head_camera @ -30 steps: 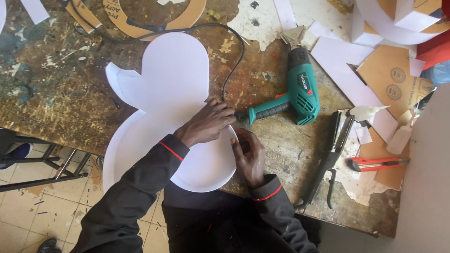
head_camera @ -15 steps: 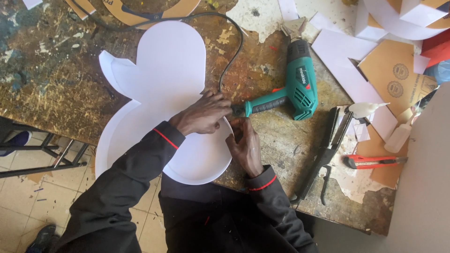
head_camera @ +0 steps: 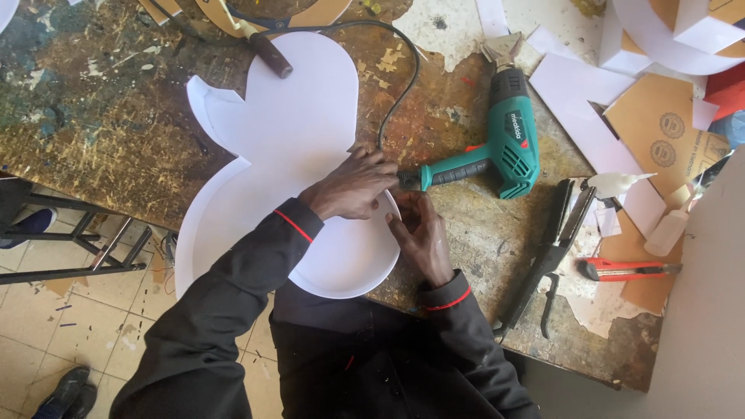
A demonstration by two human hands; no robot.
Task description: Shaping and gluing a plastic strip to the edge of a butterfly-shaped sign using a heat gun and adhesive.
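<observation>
Worn, paint-stained surface (head_camera: 93, 116), both hands working the right edge of a white cutout (head_camera: 287, 124).

Cutout lies flat, its lower lobe overhanging the surface's near edge. Left hand (head_camera: 353, 186) presses down on the cutout's right rim, fingers spread flat, likely pinning it; not clenched around anything. Right hand (head_camera: 423, 237) sits just right of that rim, fingertips pinching at the edge, probably seating a side strip; can't tell what it grasps. Green heat gun (head_camera: 497, 147) lies right of the cutout, handle almost touching the left hand, cord (head_camera: 403, 70) looping over the cutout's top. Red cutter (head_camera: 625, 269) and black pliers-like tool (head_camera: 555, 248) further right.
</observation>
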